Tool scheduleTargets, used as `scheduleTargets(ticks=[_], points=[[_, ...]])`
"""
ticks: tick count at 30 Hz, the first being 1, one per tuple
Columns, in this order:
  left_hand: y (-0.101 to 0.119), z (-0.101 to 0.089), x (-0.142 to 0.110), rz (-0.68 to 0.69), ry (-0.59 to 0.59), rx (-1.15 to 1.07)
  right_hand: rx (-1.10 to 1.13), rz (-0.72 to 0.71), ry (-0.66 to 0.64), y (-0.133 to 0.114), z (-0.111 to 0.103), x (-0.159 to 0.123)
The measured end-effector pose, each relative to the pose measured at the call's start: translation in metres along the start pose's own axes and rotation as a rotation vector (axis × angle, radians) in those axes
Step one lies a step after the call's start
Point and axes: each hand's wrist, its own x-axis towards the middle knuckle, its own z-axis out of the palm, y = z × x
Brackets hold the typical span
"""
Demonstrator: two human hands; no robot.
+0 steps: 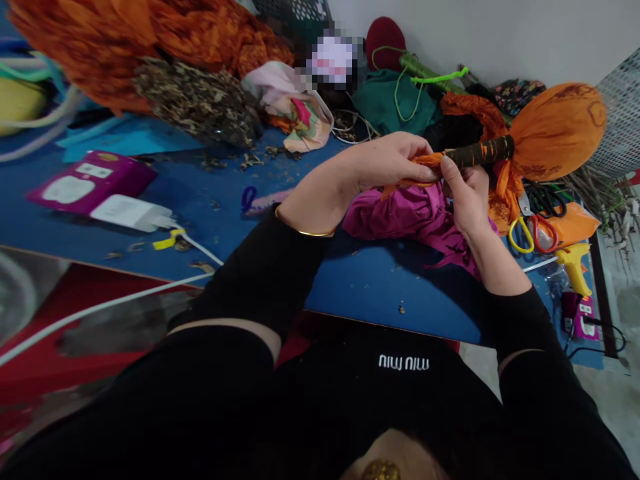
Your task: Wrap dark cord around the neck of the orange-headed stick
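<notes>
My left hand (400, 159) is closed on a strip of orange cloth (425, 160) at the near end of a dark, banded stick (480, 152). My right hand (467, 190) grips that same end from below, its thumb pressed on the orange cloth. At the stick's far end bulges a rounded bundle wrapped in orange cloth (560, 133), pointing up and right. Loose orange cloth hangs where bundle and stick meet. Under both hands lies crumpled magenta cloth (400, 217) on the blue table (370, 280).
Scissors with yellow and red handles (523, 235) and a yellow glue gun (575, 267) lie at the right. A purple-and-white power strip (95, 187) with a white cable is at the left. Orange cloth (165, 40), dried plant matter (195, 100) and green cloth (395, 103) fill the back.
</notes>
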Motion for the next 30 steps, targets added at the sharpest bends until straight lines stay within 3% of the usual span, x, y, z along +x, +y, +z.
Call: scheduleTargets(ticks=[4,8,11,17,25,30], points=[[0.003,-0.003,-0.003,0.002,-0.138,-0.077,-0.042,-0.026,-0.004,-0.006,-0.002,0.000],[0.009,-0.009,-0.008,0.049,-0.030,0.040,-0.154,-0.138,-0.002,-0.003,-0.014,0.007],[0.014,-0.014,-0.013,0.086,0.033,0.149,-0.250,-0.193,-0.075,0.004,-0.029,0.016],[0.026,-0.011,-0.020,0.116,0.001,0.158,-0.383,-0.340,-0.151,0.009,-0.050,0.023],[0.033,-0.005,-0.021,0.187,-0.204,0.074,-0.507,-0.534,0.144,0.015,-0.044,0.018],[0.031,-0.001,-0.021,0.203,-0.174,0.170,-0.508,-0.538,0.126,0.022,-0.039,0.017]])
